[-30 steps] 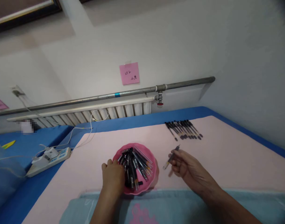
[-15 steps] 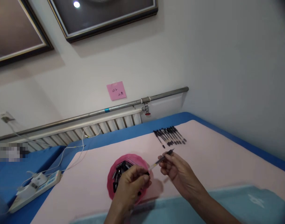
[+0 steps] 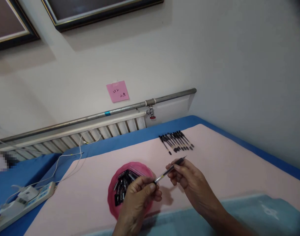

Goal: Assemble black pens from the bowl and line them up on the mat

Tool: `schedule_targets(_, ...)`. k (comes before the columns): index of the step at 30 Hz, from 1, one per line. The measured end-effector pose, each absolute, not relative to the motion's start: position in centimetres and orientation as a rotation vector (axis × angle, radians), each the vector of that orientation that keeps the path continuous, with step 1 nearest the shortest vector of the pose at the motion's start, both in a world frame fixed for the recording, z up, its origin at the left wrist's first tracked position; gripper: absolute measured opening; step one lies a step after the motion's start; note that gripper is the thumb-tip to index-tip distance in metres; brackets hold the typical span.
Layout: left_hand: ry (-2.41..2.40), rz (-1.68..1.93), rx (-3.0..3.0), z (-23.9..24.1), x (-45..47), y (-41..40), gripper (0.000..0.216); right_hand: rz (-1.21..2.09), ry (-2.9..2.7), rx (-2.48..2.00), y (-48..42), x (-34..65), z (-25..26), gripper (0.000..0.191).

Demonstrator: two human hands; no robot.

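A clear-barrelled pen (image 3: 162, 176) with a dark grip section is held slantwise between my two hands, its bare point aimed up and right. My right hand (image 3: 191, 182) pinches the dark grip near the point. At the lower end, the thumb and fingers of my left hand (image 3: 141, 193) close on the black end piece, which meets the barrel. Below and behind my left hand stands a pink scalloped bowl (image 3: 112, 183) holding several black pen parts (image 3: 122, 185) and clear tubes; my hand covers part of it. Beyond my right hand lies a row of similar pens (image 3: 176, 141).
The pink table cover (image 3: 233, 164) lies over a blue cloth (image 3: 181, 122). A teal cloth (image 3: 245, 213) runs along the near edge. At left are a power strip (image 3: 39, 205) with plugs and white cables (image 3: 80, 144). A radiator (image 3: 115, 127) and pipe (image 3: 91, 118) line the wall.
The camera view has shifted slightly, moving the background left and up. Both hands keep their pinch on the pen. The black end piece now meets the barrel more plainly at my left fingertips.
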State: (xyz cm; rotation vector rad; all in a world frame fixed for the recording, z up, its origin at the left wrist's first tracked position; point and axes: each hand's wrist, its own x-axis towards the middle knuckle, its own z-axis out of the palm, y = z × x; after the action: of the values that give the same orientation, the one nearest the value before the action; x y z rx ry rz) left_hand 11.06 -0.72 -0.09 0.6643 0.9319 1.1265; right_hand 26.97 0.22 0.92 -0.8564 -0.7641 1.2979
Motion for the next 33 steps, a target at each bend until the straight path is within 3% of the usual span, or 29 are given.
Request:
schedule_targets(11, 0.897, 1.047, 0.579, -1.0, 9.8, -1.4, 0.026, 1.268, -1.1, -0.865, -0.1, 27.3, 0.6, 0.01)
schedule_targets(21, 1.019, 1.306, 0.731, -1.7, 10.3, -0.8, 0.042, 1.38, -0.705, -0.976, 0.4, 25.8, -0.4, 0.023)
schedule_targets(27, 1.061, 0.981, 0.652, -1.1, 10.6, -1.5, 0.048, 1.305, -0.76, -0.979, 0.1, 25.6, -0.3, 0.025)
schedule_targets(33, 0.964, 0.917, 0.604, -0.9, 10.2, -1.7, 0.043, 1.239, -0.864, -0.963, -0.2, 25.6, -0.4, 0.023)
